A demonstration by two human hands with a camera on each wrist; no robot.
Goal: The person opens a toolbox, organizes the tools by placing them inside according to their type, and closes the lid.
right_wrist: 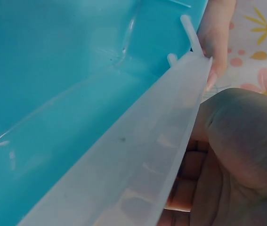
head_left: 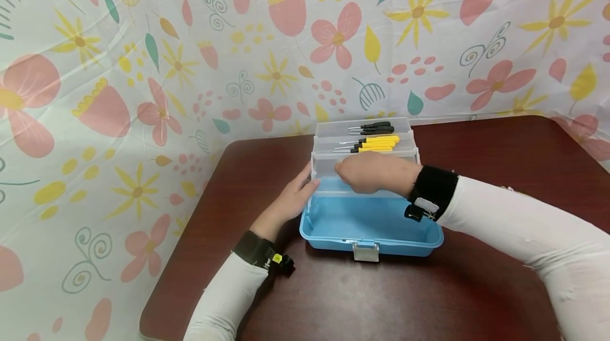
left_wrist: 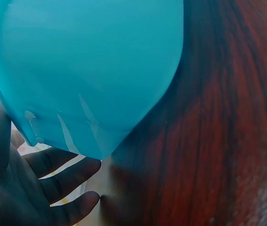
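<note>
A light blue toolbox (head_left: 371, 245) lies opened on the table, its translucent stepped trays (head_left: 329, 163) raised at the back. My left hand (head_left: 295, 195) holds the left end at the back corner; in the left wrist view its fingers (left_wrist: 69, 181) spread behind the blue end wall. Over the lowest tray is my right hand (head_left: 369, 171), fingers bent; the tray wall (right_wrist: 128, 155) partly covers it in the right wrist view, so whether it grips anything is hidden. Yellow-handled screwdrivers (head_left: 378, 142) lie in the middle tray, black-handled screwdrivers (head_left: 378, 128) in the top one.
The dark red-brown wooden table (head_left: 333, 298) extends around the toolbox. A flower-patterned cloth (head_left: 190, 65) hangs behind and to the left. A pale latch (head_left: 366, 252) hangs at the toolbox's front. Something small (head_left: 510, 189) is partly hidden behind the right sleeve.
</note>
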